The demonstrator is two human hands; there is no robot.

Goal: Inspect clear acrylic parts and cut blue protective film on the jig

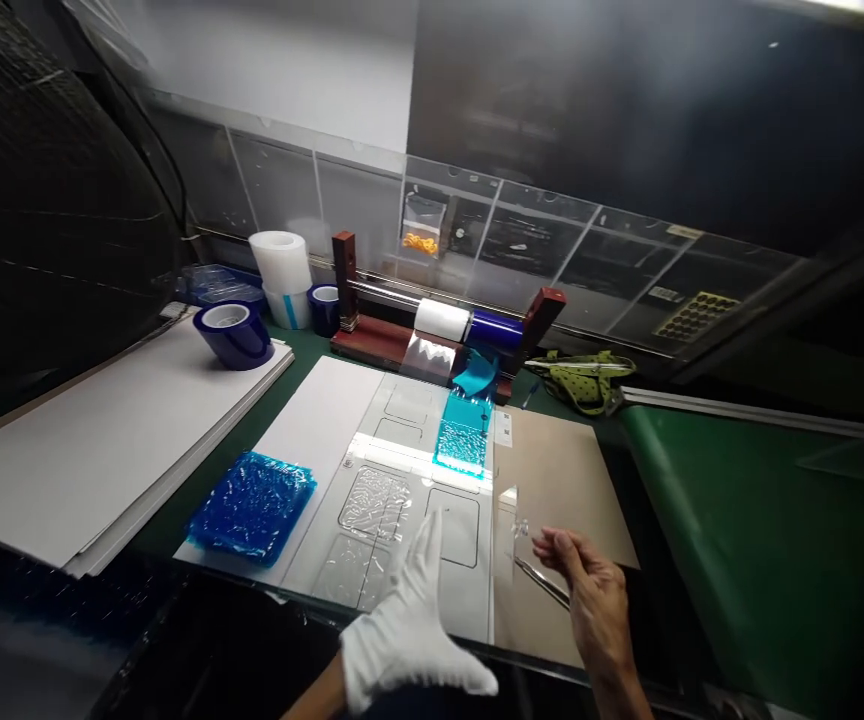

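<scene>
Left hand point(406, 637): one, white-gloved, open, thumb spread wide, holding nothing; fingertips over the panel point(469, 602), at an outlined square. Whether they touch cannot be told. The glove probably keeps prints off the glossy face.

Right hand point(591, 592): one, bare, fingers closed on a slim metal tool point(544, 582), its tip at a clear strip point(508, 535). Bare skin presumably gives finer feel. Whether the tip grips the strip cannot be told.

Panel: one, pale, printed with rounded outlines, lying flat in front of the person, probably so both hands reach it. Bubbled clear film point(376, 503) covers one outline; teal film point(463, 440) lies at the far right part.

Brown board point(563, 480): one, right of the panel, under the strip and tool.

Blue pack point(256, 508): one, left, on a white sheet point(319, 405), perhaps as a cushion.

Stand point(372, 347): one, behind the panel, its bar carrying a white roll point(442, 320) and a blue roll point(497, 328), presumably for easy unrolling.

Beyond, on the green surface point(304, 353): white stack point(124, 440), left, with tape point(242, 345) on top; pouch point(589, 382), right.
</scene>
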